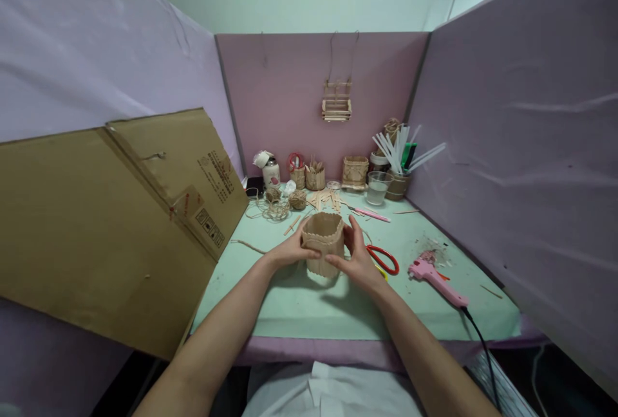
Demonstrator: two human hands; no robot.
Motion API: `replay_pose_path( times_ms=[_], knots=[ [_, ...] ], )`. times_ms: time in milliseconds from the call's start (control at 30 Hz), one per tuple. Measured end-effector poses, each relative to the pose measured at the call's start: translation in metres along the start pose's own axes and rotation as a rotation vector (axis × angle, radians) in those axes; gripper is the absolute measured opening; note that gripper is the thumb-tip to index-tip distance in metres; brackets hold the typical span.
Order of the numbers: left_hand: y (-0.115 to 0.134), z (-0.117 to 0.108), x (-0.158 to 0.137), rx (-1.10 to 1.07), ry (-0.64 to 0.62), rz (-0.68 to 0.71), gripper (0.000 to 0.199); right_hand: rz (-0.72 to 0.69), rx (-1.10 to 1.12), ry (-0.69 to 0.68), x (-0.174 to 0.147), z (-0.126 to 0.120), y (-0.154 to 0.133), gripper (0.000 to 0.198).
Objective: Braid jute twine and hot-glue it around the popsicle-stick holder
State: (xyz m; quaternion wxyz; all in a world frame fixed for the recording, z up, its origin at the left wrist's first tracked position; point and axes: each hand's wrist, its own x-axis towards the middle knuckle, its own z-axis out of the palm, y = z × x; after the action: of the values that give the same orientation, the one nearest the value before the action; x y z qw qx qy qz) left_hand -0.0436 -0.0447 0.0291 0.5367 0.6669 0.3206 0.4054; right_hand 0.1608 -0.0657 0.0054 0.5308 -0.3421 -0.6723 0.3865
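A small pot made of wooden craft sticks [321, 246] with a scalloped rim is held between both hands over the front middle of the table. My left hand [292, 250] grips its left side, thumb across the front. On the right side my right hand [356, 257] holds it, thumb on the front and fingers along the side. The pot's mouth faces up and slightly toward me, showing a hollow inside. Red-handled scissors [383, 259] lie just right of my right hand, their blades hidden. A length of twine [247, 246] runs out on the left.
A pink glue gun [439, 282] with a black cord lies at right. Behind are loose craft sticks [326, 199], twine balls [298, 199], a pink pen-like tool [371, 214], a cup of water [377, 188] and glue sticks [398, 150]. Cardboard [120, 224] leans at left.
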Motion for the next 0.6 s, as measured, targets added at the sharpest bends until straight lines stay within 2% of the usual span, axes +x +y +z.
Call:
replay_pose_path(
  times_ms=[100,267,333,467,600],
  knots=[
    [0.000,-0.006,-0.002,-0.193,0.023,-0.101,0.101,-0.048,-0.047,0.017,0.001,0.002,-0.016,0.110],
    [0.000,-0.011,-0.008,-0.373,0.023,-0.180,0.104,-0.119,-0.137,0.011,-0.003,0.004,-0.025,0.102],
    [0.000,-0.010,-0.008,-0.397,0.023,-0.187,0.101,-0.174,-0.235,0.054,-0.004,0.004,-0.025,0.098],
    [0.000,-0.005,-0.007,-0.371,0.065,-0.203,0.093,-0.375,-0.449,0.145,-0.003,0.009,-0.029,0.089],
    [0.000,0.000,-0.004,-0.345,0.026,-0.140,0.085,-0.518,-0.511,0.165,0.001,0.018,-0.032,0.070]
  ],
)
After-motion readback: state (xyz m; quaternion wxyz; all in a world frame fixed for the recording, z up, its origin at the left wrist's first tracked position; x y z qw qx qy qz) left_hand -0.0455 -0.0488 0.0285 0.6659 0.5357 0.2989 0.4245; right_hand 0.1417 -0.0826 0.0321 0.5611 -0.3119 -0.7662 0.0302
